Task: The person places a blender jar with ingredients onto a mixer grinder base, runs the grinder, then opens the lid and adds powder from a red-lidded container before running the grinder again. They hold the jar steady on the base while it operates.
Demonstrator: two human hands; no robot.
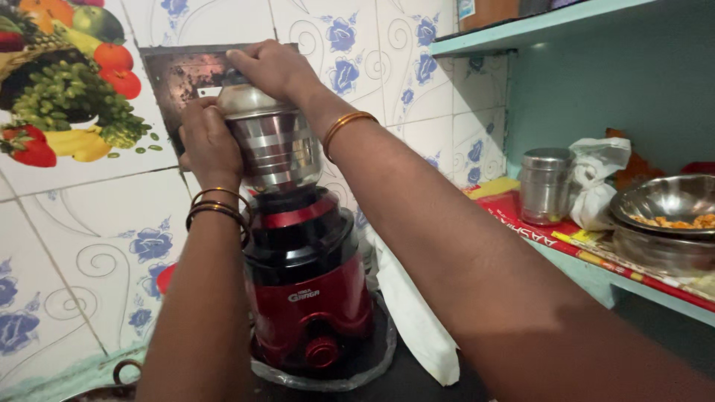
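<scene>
Apparently both hands (212, 141) (272, 67) clasp jar (275, 145).

red-black mixer base (309, 298), steel jar (274, 145), blue-flowered white tiles (89, 246)

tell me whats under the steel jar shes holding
Under the steel jar sits a red and black mixer grinder base. The right hand covers its lid; the jar's contents are hidden.

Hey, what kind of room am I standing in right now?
Most likely a home kitchen: a red mixer grinder with a steel jar under both hands, tiled walls, and steel bowls on a shelf.
</scene>
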